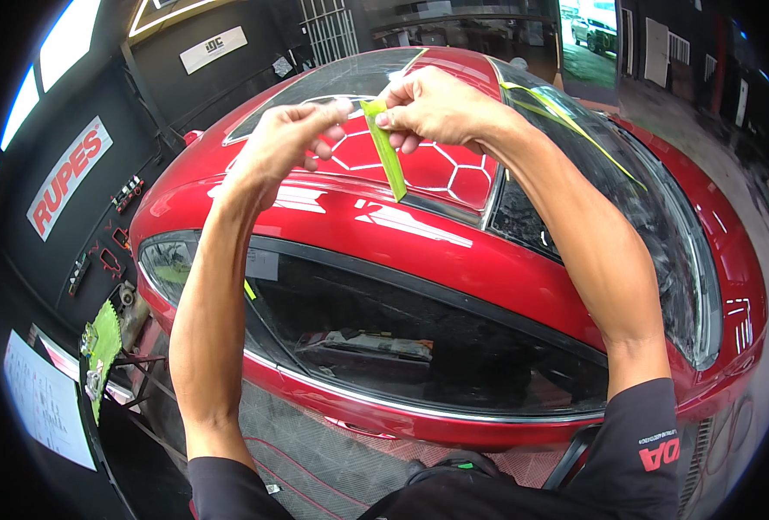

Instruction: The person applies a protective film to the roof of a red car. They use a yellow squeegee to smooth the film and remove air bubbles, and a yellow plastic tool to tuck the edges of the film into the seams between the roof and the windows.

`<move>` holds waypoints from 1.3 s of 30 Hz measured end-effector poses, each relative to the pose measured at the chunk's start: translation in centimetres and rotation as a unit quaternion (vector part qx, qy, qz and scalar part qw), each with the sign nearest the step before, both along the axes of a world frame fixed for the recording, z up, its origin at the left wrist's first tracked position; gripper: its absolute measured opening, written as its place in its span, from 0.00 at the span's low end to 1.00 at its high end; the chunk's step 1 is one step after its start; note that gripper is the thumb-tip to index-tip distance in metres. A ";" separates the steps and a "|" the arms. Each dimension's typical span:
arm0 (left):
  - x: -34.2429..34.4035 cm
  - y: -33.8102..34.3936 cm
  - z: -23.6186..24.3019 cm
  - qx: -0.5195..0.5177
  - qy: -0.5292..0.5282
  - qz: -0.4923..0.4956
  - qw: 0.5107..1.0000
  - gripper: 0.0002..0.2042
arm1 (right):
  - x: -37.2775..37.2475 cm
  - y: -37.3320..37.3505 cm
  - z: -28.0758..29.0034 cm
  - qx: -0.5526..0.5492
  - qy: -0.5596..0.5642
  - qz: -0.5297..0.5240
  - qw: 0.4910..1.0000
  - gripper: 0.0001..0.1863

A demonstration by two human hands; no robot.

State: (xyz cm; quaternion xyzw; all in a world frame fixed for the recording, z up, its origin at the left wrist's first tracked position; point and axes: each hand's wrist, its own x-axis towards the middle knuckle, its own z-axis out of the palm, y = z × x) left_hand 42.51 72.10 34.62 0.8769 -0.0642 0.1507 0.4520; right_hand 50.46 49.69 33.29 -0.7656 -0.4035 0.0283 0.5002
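Observation:
Over the roof of a red car [315, 204], my right hand [432, 108] pinches a short strip of yellow-green masking tape [389, 160] between thumb and fingers. The strip hangs down from the grip, and its upper end points toward my other hand. My left hand [293, 143] is just left of the strip, its foremost fingertips drawn together in a pinch and slightly blurred; the lower fingers curl loosely. Whether anything thin is between those fingertips I cannot make out. Longer yellow-green tape [566, 117] runs along the windshield edge, one end trailing loose across the glass.
Closest to me is the car's dark side window [428, 347], with a small tape piece [250, 289] near its rear. A green cloth [105, 347] lies on a stand at left, beside a white sheet [46, 403]. A red hose or cord [302, 472] crosses the floor tiles.

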 end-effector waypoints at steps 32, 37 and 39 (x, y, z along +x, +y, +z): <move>4.3 11.7 2.3 -0.104 0.015 -0.007 0.994 0.12 | -2.0 14.1 1.1 -0.227 -0.048 -0.130 0.964 0.24; 5.1 15.2 3.3 -0.176 0.015 -0.074 0.981 0.12 | -2.3 18.1 1.4 -0.151 -0.074 -0.179 0.969 0.14; 5.3 17.0 3.3 -0.173 0.008 -0.124 0.977 0.19 | -1.7 19.4 2.1 -0.140 -0.064 -0.194 0.969 0.12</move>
